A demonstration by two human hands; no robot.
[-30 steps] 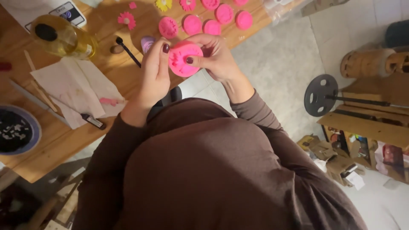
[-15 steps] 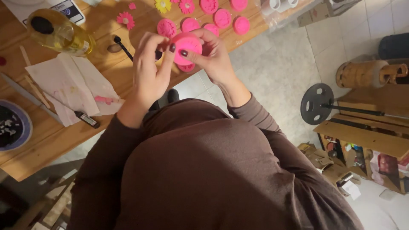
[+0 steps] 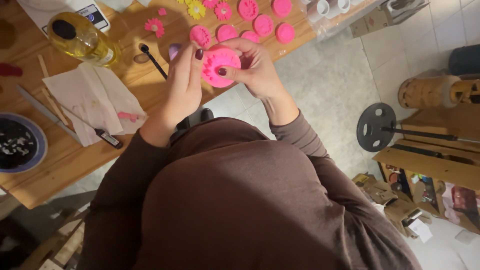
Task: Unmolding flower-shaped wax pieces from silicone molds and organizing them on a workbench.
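Both hands held one round pink mould (image 3: 220,65) in the air, just above the near edge of the wooden worktop (image 3: 65,165). The left hand (image 3: 182,87) was closed around its left side, with the thumb and fingers pressing on the rim. The right hand (image 3: 252,67) was closed on the right side, with one fingertip pushed into the toothed hollow of the mould. I judged the mould to be soft and rubbery, probably silicone, because its rim seemed to bend under the fingers. It looked light, and it should not break if it fell. It could be a little slippery if oil was on it. The best place to hold it seemed to be the thick outer rim, with thumbs free to push from the back.

On the worktop lay more pink moulds (image 3: 262,25) and small flower shapes in pink (image 3: 154,26) and yellow (image 3: 196,9). A bottle of yellow liquid (image 3: 82,37) stood to the left, near a crumpled white paper (image 3: 95,100) with a pink smear, a thin black probe (image 3: 107,137), a small black spoon (image 3: 152,60) and a dark bowl (image 3: 20,142). The floor was pale tile (image 3: 325,90). To the right stood a round weight plate (image 3: 376,127) and wooden shelves (image 3: 435,165) with clutter.
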